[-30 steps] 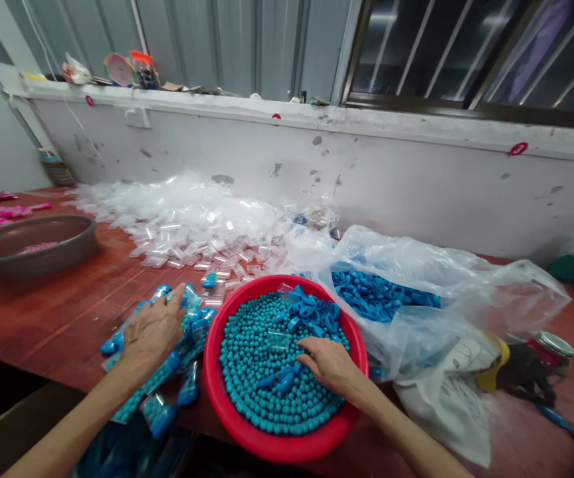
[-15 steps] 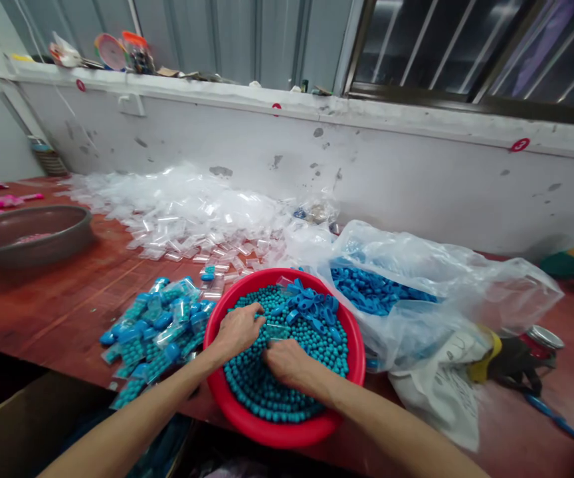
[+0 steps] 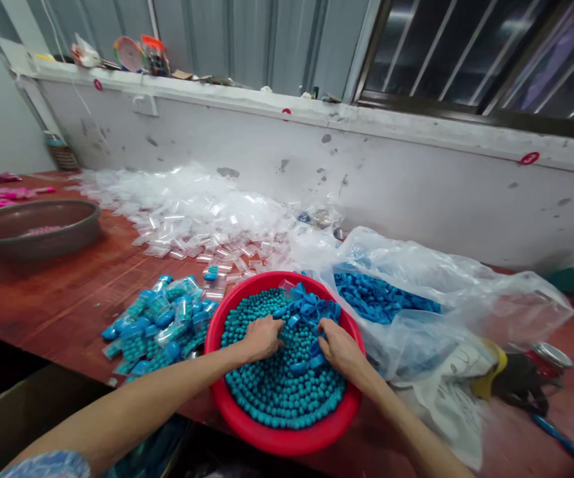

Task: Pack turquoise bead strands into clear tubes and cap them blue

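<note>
A red plastic basin (image 3: 287, 443) holds many turquoise beads (image 3: 291, 401) and a heap of small blue plastic caps (image 3: 307, 307). Over the beads, left of the middle, is my left hand (image 3: 263, 337); its fingers are curled, and what they hold is hidden. A blue cap lies close to its fingertips. My right hand (image 3: 339, 346) reaches in at the basin's right side, fingers bent among the caps; whether one is pinched in them I cannot make out. Left of the basin lies a pile of clear pouches (image 3: 155, 325) filled with turquoise beads and blue caps.
Clear empty plastic sleeves (image 3: 202, 206) are heaped along the wall. An open plastic bag (image 3: 471, 285) of blue caps (image 3: 377, 295) stands against the basin's right. A grey-brown bowl (image 3: 62, 232) sits at far left; a lidded jar (image 3: 551, 358) stands at right.
My right hand has come up out of the beads and gone right to the caps, some of which are now spread lower. My left hand has shifted slightly right. The view has tilted.
</note>
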Demonstrator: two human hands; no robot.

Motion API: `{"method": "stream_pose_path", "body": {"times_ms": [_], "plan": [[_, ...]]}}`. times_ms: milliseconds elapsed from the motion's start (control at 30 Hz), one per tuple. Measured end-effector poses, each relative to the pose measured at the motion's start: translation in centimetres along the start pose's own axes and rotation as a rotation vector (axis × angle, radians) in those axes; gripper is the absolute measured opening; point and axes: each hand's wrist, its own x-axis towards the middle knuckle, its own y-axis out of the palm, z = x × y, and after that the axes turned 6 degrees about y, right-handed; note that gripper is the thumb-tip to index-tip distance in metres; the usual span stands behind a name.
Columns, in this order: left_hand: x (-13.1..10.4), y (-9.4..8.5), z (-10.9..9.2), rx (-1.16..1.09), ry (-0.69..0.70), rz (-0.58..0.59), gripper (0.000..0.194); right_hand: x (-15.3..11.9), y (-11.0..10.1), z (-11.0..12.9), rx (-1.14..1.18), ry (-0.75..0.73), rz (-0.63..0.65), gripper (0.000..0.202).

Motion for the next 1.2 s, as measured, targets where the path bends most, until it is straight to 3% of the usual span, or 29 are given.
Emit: {"method": "stream_pose_path", "body": {"times_ms": [200, 333, 433, 533, 633, 833, 1033, 1200], "plan": [[-0.8, -2.4, 0.1, -0.07, 0.017, 0.029, 0.021, -1.6, 0.6, 0.1, -0.322, -0.144, 0.044, 0.01], [-2.5, -5.2, 1.5, 0.014, 0.012, 0.037, 0.023, -1.8, 1.7, 1.0, -0.314, -0.203, 0.076, 0.013], [-3.3, -6.0, 1.9, 0.123, -0.005, 0.045, 0.019, -1.6, 2.0, 1.6, -0.28, -0.207, 0.119, 0.013], [-2.6, -5.0, 1.1, 0.155, -0.018, 0.102, 0.015, -1.6, 1.4, 1.6, -0.262, -0.168, 0.103, 0.014], [-0.4, -2.4, -0.4, 0.11, -0.02, 0.151, 0.012, -1.8, 0.5, 1.0, -0.186, -0.11, 0.047, 0.02], [2.3, 2.2, -3.0, -0.03, -0.05, 0.192, 0.025, -2.3, 0.3, -0.4, 0.237, -0.048, -0.065, 0.025], [1.3, 1.7, -2.2, -0.165, -0.03, 0.265, 0.058, -2.2, 0.4, -0.8, 0.451, -0.03, -0.095, 0.027], [0.7, 1.4, -1.8, -0.127, -0.084, 0.241, 0.043, -2.5, 0.6, -0.8, 0.424, -0.04, -0.096, 0.027]]}}
